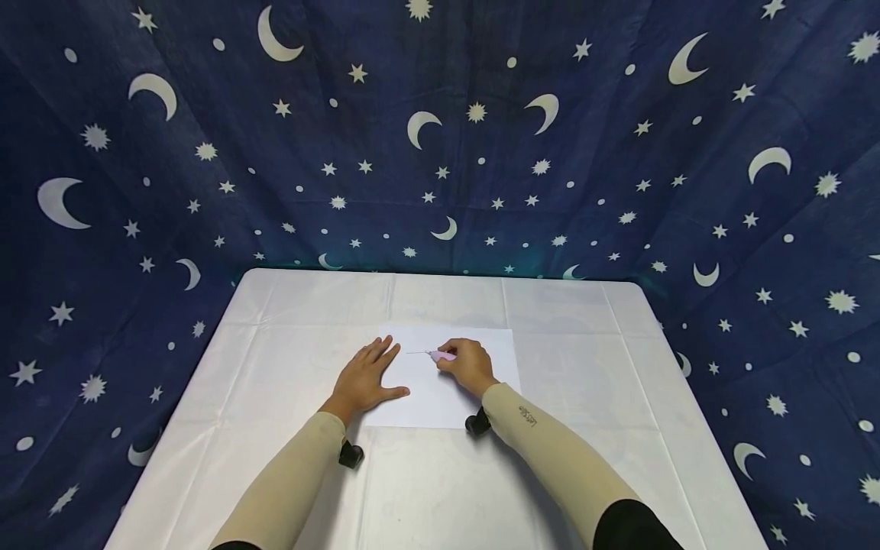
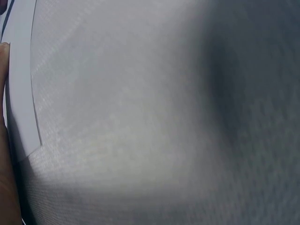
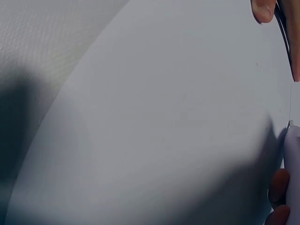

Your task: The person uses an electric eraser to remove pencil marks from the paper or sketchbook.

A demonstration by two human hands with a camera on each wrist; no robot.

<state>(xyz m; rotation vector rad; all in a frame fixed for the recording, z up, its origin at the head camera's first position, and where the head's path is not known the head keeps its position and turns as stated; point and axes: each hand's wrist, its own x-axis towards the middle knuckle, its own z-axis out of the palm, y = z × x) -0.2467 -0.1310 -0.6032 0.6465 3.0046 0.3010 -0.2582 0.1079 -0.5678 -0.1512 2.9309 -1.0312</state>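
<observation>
A sheet of white paper [image 1: 426,401] lies on the table with a thin dark line [image 1: 415,353] across its upper part. My right hand [image 1: 470,365] grips a thick lilac pen [image 3: 293,154], its tip down at the right end of that line. To the left, my left hand [image 1: 366,380] rests with fingers spread and thumb stretched out over the paper's left edge. In the right wrist view, the line runs from the pen tip toward the left fingertips [image 3: 262,10]. Only the side of the left hand [image 2: 3,154] shows in the left wrist view.
A white cloth with fold creases covers the table [image 1: 275,367]. Behind and at both sides hangs a dark blue curtain [image 1: 385,221] with moons and stars. A black wrist camera [image 1: 351,456] sits under the left wrist, another [image 1: 477,423] under the right.
</observation>
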